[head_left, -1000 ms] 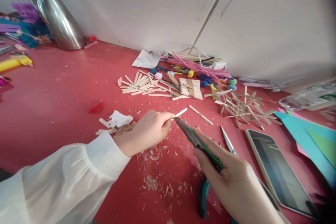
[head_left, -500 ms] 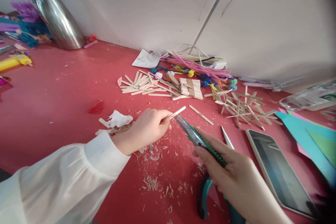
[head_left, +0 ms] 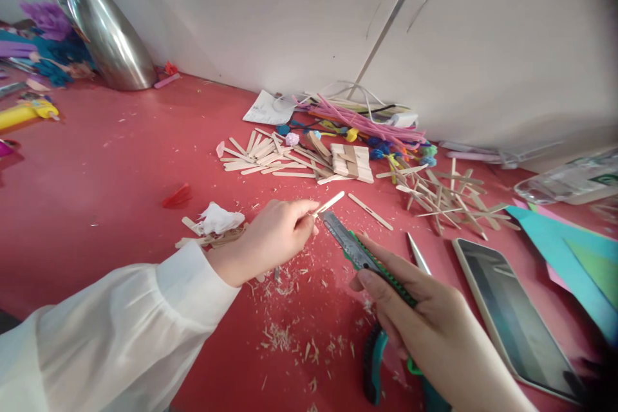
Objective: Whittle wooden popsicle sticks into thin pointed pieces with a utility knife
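Between the thumb and forefinger of my left hand (head_left: 275,235) is a wooden craft stick (head_left: 332,202), its far end pointing up and to the right. A narrow slot shows in the stick near my fingertips. My right hand (head_left: 425,315) is wrapped round a green and black utility knife (head_left: 360,254). The knife's blade tip is at the stick, close to my left fingertips; whether it touches cannot be made out. Another slotted craft stick (head_left: 369,211) lies on the table just beyond the blade. Wood shavings (head_left: 277,338) are scattered below my hands.
Teal-handled pliers (head_left: 374,364) lie partly under my right hand, beside a phone (head_left: 516,315). Behind are loose craft sticks (head_left: 263,154), pink pipe cleaners (head_left: 357,117) and a tangled stick pile (head_left: 454,196). A steel jug (head_left: 111,38) stands far left; crumpled white tissue (head_left: 217,219) lies near my left wrist.
The stick's far end has shifted slightly up and right in my left fingers. The knife has turned a little in my right hand, whose lower fingers now show more.
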`<state>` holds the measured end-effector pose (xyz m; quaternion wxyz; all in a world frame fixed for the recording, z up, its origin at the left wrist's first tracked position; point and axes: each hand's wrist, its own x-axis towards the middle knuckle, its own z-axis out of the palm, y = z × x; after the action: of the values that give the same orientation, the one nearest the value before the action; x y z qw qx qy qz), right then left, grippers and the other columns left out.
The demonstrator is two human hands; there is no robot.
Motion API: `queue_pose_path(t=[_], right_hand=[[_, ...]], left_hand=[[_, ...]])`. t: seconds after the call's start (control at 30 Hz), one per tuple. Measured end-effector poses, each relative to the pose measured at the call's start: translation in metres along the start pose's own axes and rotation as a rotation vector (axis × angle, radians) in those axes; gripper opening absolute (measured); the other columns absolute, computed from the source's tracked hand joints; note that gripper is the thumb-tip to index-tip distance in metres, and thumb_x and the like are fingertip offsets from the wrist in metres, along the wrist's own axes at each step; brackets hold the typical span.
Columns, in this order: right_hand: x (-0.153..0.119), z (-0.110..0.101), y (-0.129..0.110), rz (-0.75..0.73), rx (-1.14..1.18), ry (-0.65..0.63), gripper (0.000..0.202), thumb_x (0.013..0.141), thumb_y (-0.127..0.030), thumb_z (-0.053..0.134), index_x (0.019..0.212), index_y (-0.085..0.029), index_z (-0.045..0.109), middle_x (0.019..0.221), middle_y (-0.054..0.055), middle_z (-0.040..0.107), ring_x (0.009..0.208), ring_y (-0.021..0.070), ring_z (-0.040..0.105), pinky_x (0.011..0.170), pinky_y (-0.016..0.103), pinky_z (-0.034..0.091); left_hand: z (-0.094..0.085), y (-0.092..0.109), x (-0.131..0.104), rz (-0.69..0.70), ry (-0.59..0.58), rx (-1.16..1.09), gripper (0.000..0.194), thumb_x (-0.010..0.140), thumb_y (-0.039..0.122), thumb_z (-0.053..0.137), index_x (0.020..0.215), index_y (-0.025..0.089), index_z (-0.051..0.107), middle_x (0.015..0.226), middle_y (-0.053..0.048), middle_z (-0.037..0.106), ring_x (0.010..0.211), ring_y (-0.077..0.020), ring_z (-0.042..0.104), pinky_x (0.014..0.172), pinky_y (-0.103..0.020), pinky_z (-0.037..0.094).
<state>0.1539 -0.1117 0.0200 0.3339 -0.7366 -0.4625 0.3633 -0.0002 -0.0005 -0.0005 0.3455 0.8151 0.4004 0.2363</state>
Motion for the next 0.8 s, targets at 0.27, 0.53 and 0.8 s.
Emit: queue_pose_path(t=[0.27,0.53,0.8], right_hand=[[-0.0005,0.0008,-0.0009,0.012,-0.056,0.028,0.053,0.075,-0.050,0.051,0.121,-0.022,0.057,0.050,-0.006,0.044,0.038,0.0072,0.032,0.033,0.020,0.029],[-0.0006,0.0062,0.0064,-0.094,-0.082,0.110,0.044,0.075,-0.040,0.054,0.116,-0.026,0.061,0.052,-0.006,0.051,0.034,0.0060,0.022,0.029,0.021,0.025],[0.0059,-0.0006,0.0067,-0.061,-0.021,0.066,0.046,0.075,-0.045,0.053,0.113,-0.020,0.063,0.053,-0.003,0.053,0.036,0.0058,0.030,0.030,0.018,0.026]], left_hand=[[-0.0008,-0.0003,-0.0004,-0.005,-0.004,0.012,0.025,0.084,0.020,0.041,0.089,0.016,0.065,0.051,0.004,0.051,0.043,-0.0071,0.040,0.046,-0.021,0.028],[-0.0003,0.0037,-0.0013,-0.015,-0.006,0.128,0.032,0.082,0.018,0.041,0.106,0.016,0.063,0.054,0.001,0.056,0.043,-0.0087,0.041,0.045,-0.023,0.026],[-0.0012,0.0068,-0.0009,-0.026,-0.041,0.141,0.026,0.081,0.016,0.042,0.091,0.016,0.065,0.055,0.001,0.055,0.044,-0.0082,0.040,0.045,-0.023,0.023]])
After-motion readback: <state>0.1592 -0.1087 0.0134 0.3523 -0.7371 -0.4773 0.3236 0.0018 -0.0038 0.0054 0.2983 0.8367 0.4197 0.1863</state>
